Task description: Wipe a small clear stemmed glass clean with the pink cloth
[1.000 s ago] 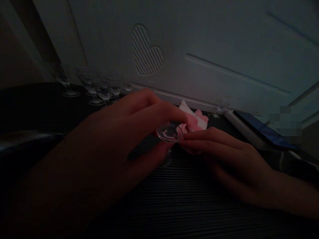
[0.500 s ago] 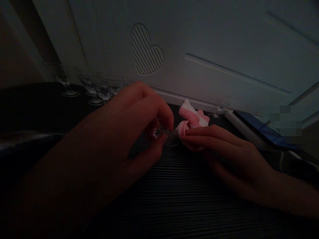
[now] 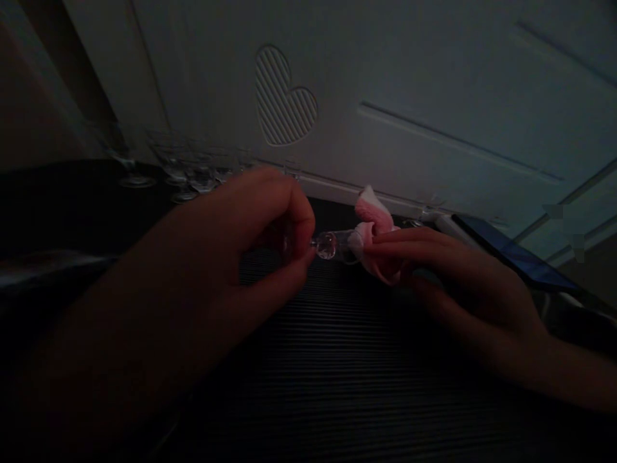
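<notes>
A small clear stemmed glass (image 3: 327, 245) lies sideways between my hands, its bowl pointing right. My left hand (image 3: 255, 231) pinches it at the stem end; the foot is hidden behind the fingers. My right hand (image 3: 463, 296) grips a pink and white fluffy cloth (image 3: 378, 215) between fingers and thumb. The cloth is bunched up and touches the glass's rim end; whether part of it sits inside the bowl I cannot tell. The picture is dark.
Several stemmed glasses (image 3: 200, 180) stand at the back left on the black ribbed surface (image 3: 337, 360). Another small glass (image 3: 427, 212) stands at the back right, near a dark-screened device (image 3: 511, 251). Behind rises a white panel (image 3: 385, 58) with a carved heart (image 3: 284, 99).
The glass has turned so that its bowl shows between my hands. My left hand's fingertips have shifted slightly left, and the cloth has moved a little right and twisted upright.
</notes>
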Available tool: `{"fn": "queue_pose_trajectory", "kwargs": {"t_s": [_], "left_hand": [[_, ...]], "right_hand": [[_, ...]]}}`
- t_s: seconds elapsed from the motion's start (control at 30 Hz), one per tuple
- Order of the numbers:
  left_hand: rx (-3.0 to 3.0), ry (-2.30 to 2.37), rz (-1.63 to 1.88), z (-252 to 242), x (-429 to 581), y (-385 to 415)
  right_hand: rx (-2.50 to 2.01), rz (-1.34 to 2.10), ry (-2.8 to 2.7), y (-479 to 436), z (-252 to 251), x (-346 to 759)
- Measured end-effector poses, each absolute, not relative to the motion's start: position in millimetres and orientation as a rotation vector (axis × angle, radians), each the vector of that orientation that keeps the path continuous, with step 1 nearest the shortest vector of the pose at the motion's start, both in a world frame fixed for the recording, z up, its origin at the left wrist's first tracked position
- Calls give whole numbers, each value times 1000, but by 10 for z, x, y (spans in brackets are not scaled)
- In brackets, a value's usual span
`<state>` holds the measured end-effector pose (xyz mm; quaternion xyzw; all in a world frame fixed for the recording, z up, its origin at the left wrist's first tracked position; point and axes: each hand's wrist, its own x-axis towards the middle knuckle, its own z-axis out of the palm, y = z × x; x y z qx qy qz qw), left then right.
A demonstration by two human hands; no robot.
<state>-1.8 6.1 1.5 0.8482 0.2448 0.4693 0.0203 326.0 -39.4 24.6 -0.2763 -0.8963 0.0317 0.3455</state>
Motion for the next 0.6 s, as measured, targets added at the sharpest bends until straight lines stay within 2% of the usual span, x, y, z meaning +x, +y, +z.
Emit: {"fn": "queue_pose_trajectory", "kwargs": {"t_s": [0.6], "left_hand": [[2591,787,1433,46,6,79]], "right_hand": [[-668,90,-2382,-455,335,3265]]}}
